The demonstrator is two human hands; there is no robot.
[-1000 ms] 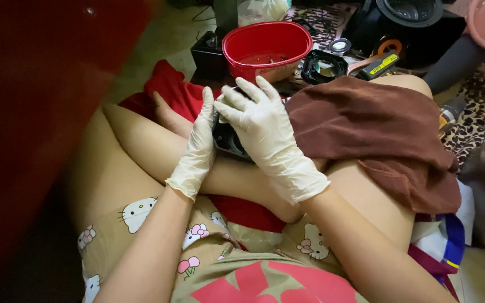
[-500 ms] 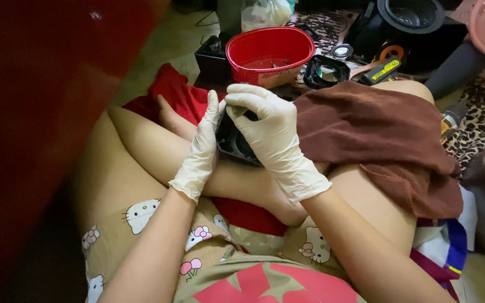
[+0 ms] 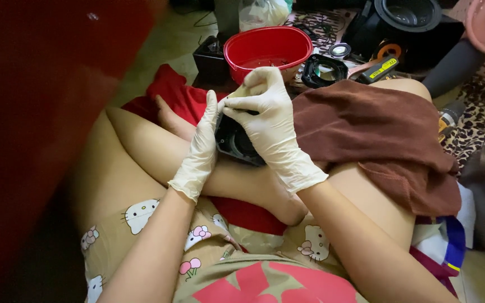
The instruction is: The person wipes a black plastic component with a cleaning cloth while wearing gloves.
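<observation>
Grip: left hand (image 3: pixel 200 148) and right hand (image 3: pixel 268 120) both clasped around black round part (image 3: pixel 237 143) | over lap

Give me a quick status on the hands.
Both gloved hands, left hand and right hand, grip a black round part. Red bowl just beyond. Brown towel alongside.

You are working under warm, fairly even indoor light, brightest at the centre and upper right of the frame. A blurred, out-of-focus red mass (image 3: pixel 40 112) fills the left side, darkening to shadow at lower left. Your white gloves show soft highlights without harsh glare. The centre is sharp.
</observation>
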